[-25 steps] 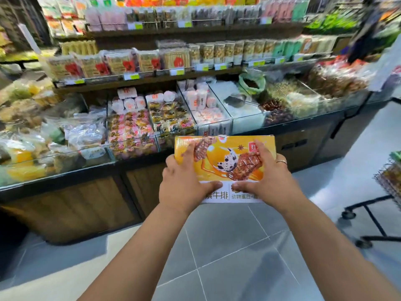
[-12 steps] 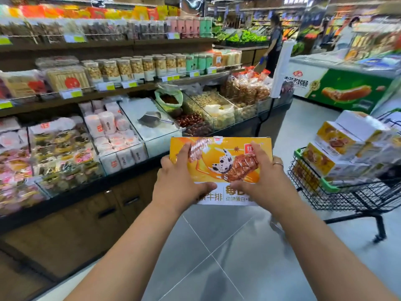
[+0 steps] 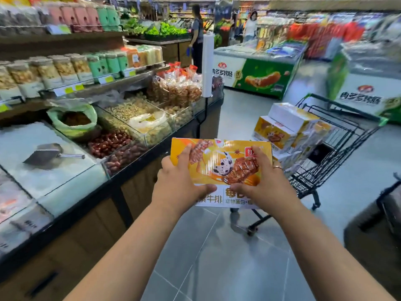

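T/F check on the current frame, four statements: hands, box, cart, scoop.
1. The left hand and right hand both hold the orange box. True.
2. The shopping cart is empty. False: stacked boxes sit in it.
3. The right hand wears a ring. True.
4. The metal scoop lies in the cart. False: it rests at the white bin on the left.

Grey tiled floor [image 3: 217,268]; stocked shelves [image 3: 91,84] (left)
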Demonstrator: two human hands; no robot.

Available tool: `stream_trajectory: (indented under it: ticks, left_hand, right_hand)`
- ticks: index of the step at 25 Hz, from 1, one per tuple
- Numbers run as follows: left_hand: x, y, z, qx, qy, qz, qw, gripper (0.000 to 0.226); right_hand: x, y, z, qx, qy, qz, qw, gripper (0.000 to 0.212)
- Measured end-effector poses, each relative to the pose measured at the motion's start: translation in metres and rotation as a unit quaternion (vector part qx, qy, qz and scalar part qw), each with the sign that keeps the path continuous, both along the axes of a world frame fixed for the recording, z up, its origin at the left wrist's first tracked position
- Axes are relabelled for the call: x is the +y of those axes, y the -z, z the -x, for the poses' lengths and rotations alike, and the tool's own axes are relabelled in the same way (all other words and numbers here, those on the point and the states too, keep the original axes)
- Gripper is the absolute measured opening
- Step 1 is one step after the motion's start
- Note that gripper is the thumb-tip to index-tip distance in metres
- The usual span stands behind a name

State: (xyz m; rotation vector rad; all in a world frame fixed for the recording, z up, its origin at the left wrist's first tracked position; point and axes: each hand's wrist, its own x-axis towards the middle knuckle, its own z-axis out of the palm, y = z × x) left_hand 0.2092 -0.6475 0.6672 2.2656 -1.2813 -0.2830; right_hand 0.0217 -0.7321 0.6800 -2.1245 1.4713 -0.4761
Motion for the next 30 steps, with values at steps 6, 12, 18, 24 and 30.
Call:
stream_trajectory:
  ticks: [6,12,18,24,30]
  left_hand:
    - [-0.132,-0.010,-0.017,-0.022,0.105,-0.012,0.994,0.118]
    - [-0.251,-0.001,0.006,-0.012,0.192,-0.018,0.981,0.117]
    - [-0.388,0.006,0.036,-0.016,0.211,-0.028,0.977,0.116]
    - [-0.519,0.010,0.063,-0.013,0.217,-0.061,0.974,0.117]
    - [-0.610,0.035,0.057,-0.018,0.242,-0.102,0.965,0.118]
  right_hand:
    - [-0.085,-0.003,-0.003,-0.013,0.113,0.009,0.994,0.112]
    - [-0.178,0.011,0.027,-0.016,0.190,0.012,0.982,0.114]
    - [-0.309,0.024,0.060,-0.017,0.204,0.014,0.979,0.113]
    - [-0.441,0.036,0.090,-0.027,0.207,-0.020,0.978,0.116]
    - [-0.519,0.064,0.090,-0.050,0.229,-0.066,0.970,0.112]
